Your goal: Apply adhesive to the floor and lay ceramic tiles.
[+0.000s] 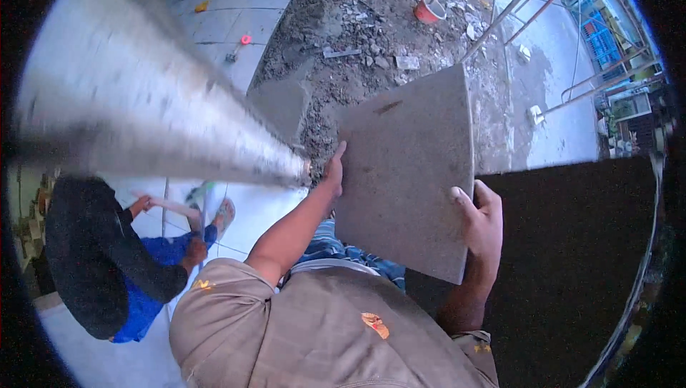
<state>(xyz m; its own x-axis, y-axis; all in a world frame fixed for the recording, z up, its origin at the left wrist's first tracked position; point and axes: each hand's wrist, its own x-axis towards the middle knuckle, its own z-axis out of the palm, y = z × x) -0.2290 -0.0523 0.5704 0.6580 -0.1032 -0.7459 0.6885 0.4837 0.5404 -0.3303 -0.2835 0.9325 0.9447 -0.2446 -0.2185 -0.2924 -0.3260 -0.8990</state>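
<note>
A large square grey tile (400,173) is held up in front of my body, tilted, with its broad dusty face toward me. My left hand (334,171) presses against its left edge, fingers stretched along the side and partly hidden behind it. On the right edge my right hand (482,220) grips the tile, thumb on the near face and fingers wrapped round behind. Beyond the tile lies a bed of rough mortar and rubble (343,31). A tile (282,106) smeared with grey lies at its left border.
A pale pillar (157,102) stands close on my left. Beside it a co-worker (107,259) in dark clothes bends over, holding a long-handled tool. Ahead are a red bucket (430,11), metal scaffold poles (514,9) and laid pale tiles (264,2). A dark surface (572,245) fills the right.
</note>
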